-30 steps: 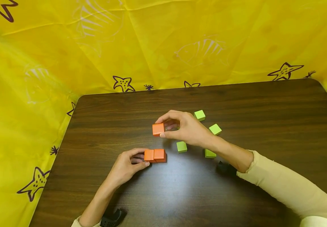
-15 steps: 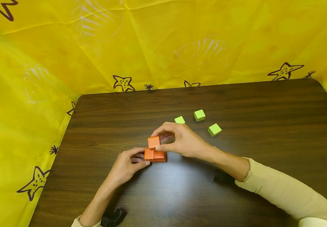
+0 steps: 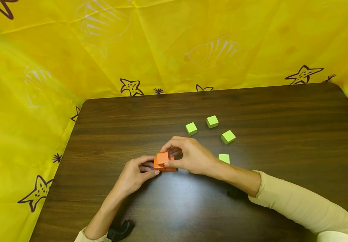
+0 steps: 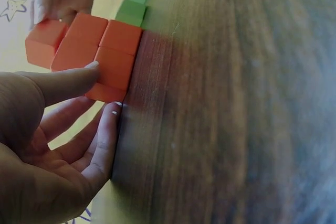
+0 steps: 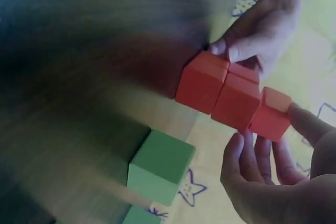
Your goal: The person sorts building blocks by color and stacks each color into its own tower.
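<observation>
Thumb and forefinger of my right hand (image 3: 189, 156) pinch an orange cube (image 3: 162, 158) from its far and near sides. That cube sits right at the top of a two-layer stack of orange cubes (image 4: 118, 51), over the join between the upper ones in the head view. My left hand (image 3: 137, 174) grips the left end of this stack, thumb on the near side and fingers on the far side. In the right wrist view the held cube (image 5: 271, 116) meets the upper cube (image 5: 237, 100) face to face. The stack's far side is partly hidden.
Several loose green cubes (image 3: 212, 121) lie on the dark wooden table (image 3: 267, 111), behind and right of the stack. One green cube (image 3: 224, 158) is partly covered by my right forearm. A yellow patterned cloth (image 3: 168, 43) hangs along the table's back edge.
My right hand has brought its orange cube toward me, slightly left and down onto the top of the stack. My left hand has kept its hold on the stack.
</observation>
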Demonstrator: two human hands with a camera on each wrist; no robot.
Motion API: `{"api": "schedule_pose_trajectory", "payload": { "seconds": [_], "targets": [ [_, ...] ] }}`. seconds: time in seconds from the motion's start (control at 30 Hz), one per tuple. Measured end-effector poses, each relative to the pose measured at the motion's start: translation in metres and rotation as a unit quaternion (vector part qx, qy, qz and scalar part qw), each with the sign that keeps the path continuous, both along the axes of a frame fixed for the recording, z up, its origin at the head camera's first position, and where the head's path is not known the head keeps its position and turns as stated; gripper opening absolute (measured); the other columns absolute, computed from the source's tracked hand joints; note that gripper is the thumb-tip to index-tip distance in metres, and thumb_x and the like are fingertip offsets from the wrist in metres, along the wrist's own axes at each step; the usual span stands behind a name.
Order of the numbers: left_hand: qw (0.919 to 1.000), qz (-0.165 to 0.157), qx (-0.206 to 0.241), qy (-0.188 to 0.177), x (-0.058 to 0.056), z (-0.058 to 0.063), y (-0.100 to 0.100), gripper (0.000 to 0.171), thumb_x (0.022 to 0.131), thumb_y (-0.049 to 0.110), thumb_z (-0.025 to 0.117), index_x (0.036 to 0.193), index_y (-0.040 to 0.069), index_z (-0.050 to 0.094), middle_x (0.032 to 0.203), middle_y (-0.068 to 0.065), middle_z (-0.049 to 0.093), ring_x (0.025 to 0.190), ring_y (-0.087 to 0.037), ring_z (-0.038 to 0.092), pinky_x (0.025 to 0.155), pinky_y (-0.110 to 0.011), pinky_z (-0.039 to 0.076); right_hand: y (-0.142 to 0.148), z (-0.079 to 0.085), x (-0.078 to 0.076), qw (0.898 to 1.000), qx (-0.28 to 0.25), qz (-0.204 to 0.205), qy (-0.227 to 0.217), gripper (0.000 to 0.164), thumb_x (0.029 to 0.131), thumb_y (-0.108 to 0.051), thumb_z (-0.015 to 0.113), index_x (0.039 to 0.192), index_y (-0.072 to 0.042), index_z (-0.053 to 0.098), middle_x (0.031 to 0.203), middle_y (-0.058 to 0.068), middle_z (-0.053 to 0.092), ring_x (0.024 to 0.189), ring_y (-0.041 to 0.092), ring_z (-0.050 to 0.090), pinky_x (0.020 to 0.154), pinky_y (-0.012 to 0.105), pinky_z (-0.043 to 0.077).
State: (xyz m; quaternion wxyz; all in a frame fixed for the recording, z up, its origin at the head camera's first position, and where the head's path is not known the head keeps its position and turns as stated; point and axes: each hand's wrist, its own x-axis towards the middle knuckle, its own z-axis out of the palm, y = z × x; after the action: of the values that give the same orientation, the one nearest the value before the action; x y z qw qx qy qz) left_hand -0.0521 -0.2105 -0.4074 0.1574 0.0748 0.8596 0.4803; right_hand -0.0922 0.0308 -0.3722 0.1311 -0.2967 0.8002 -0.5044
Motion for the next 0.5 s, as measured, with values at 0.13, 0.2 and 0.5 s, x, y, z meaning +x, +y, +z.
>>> {"api": "schedule_pose_trajectory", "payload": {
  "seconds": [0.13,0.2,0.5],
  "targets": [
    [1.0000,0.000,0.001,0.001,0.0002,-0.0012,0.0001,0.041,0.084,0.005,0.079,0.123,0.006,0.068,0.109,-0.009,0.069,0.090,-0.017,0.069,0.081,-0.026,0.056,-0.0012,-0.0018,0.0027,1.000,0.004,-0.002,0.003,0.030,0.082,-0.013,0.084,0.108,-0.018,0.070,0.106,-0.011,0.064,0.096,0.003,0.066,0.084,0.025,0.055],
    [1.0000,0.000,0.002,-0.001,0.0003,-0.0018,0.0000,0.040,0.084,0.006,0.080,0.122,0.007,0.068,0.108,-0.008,0.069,0.090,-0.016,0.069,0.081,-0.025,0.056,-0.0018,-0.0024,0.0038,1.000,0.005,-0.004,0.007,0.030,0.081,-0.012,0.084,0.108,-0.017,0.071,0.106,-0.010,0.065,0.095,0.003,0.066,0.084,0.025,0.055],
    [1.0000,0.005,0.002,-0.003,0.0006,-0.0030,-0.0001,0.039,0.084,0.007,0.080,0.121,0.008,0.069,0.106,-0.008,0.070,0.089,-0.016,0.069,0.080,-0.025,0.057,-0.0035,-0.0057,0.0063,1.000,-0.008,-0.005,0.012,0.029,0.081,-0.012,0.084,0.106,-0.016,0.070,0.104,-0.009,0.065,0.093,0.005,0.064,0.082,0.028,0.055]
  ]
}}
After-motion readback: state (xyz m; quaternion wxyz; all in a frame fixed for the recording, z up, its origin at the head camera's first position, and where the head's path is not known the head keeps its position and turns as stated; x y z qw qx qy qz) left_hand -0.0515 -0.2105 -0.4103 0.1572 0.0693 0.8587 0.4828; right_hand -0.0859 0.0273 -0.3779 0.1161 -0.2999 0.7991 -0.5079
